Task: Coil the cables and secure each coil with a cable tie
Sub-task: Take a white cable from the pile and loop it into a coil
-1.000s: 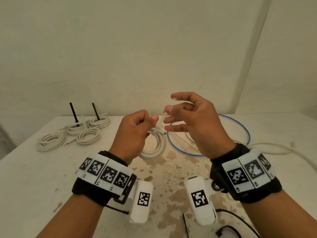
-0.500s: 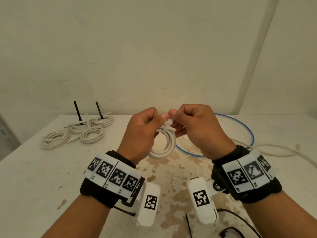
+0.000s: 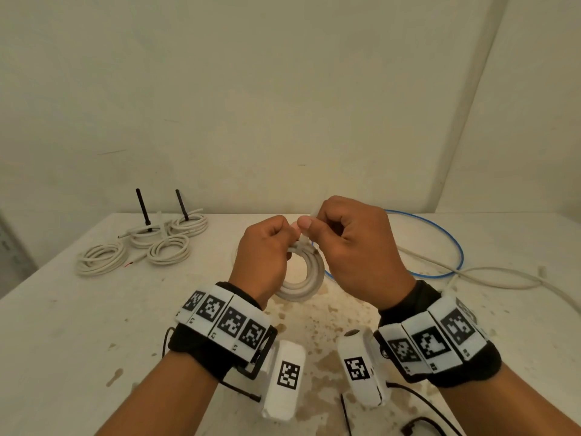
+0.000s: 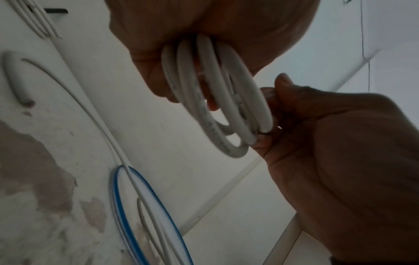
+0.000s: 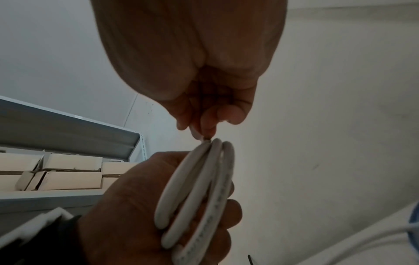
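In our right wrist view, our left hand [image 5: 145, 215] grips a white round-sheathed coiled cable [image 5: 199, 193]; our right hand [image 5: 199, 71] pinches at its top

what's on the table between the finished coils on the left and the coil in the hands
In the head view, only bare, lightly stained table lies between the finished coils and the held coil; nothing else shows there.

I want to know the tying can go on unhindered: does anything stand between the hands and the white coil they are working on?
Nothing visible does. The left hand grips the white coil directly, and the right hand pinches at its top.
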